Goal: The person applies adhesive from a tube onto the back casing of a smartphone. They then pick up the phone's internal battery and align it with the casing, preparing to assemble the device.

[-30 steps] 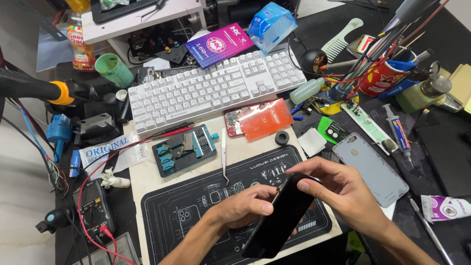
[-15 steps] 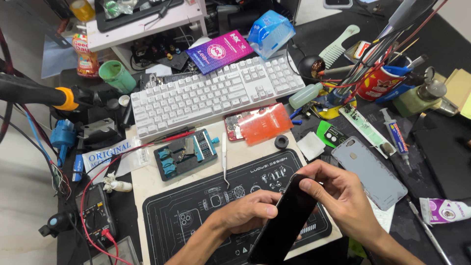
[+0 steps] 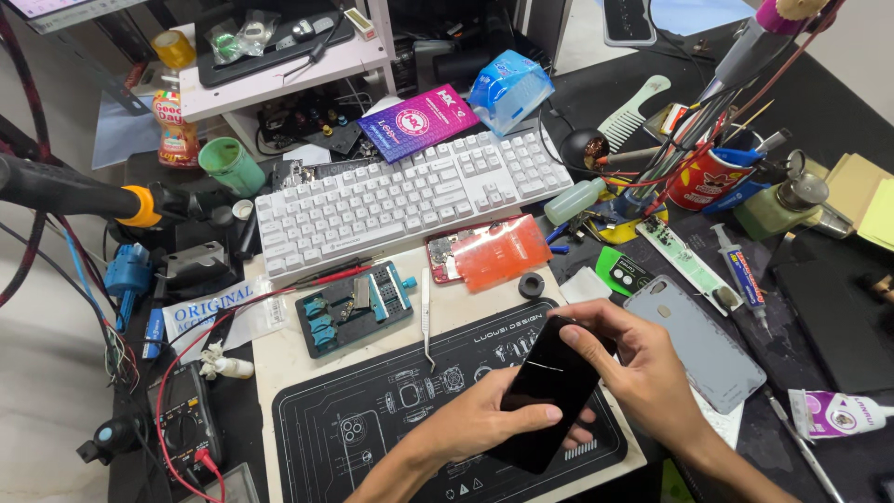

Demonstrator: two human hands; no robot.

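Observation:
A black smartphone (image 3: 548,391) with a dark screen is held tilted over the black repair mat (image 3: 372,419). My left hand (image 3: 480,419) grips its lower left edge from beneath, thumb on the side. My right hand (image 3: 643,373) holds the upper right end, fingers curled over the top edge. A pair of silver tweezers (image 3: 426,317) lies on the mat's upper edge, just left of the phone. A grey phone back cover (image 3: 697,341) rests to the right of my right hand.
A white keyboard (image 3: 410,200) sits behind the mat. A blue clamp fixture (image 3: 356,305), an orange-cased phone board (image 3: 489,253), a multimeter (image 3: 184,419) with red leads, a glue syringe (image 3: 740,272), a red cup of tools (image 3: 703,177) and a green cup (image 3: 231,166) crowd the desk.
The phone has tipped more upright between my hands and shifted slightly. My right hand has slid along to its top end. The view has moved a little closer.

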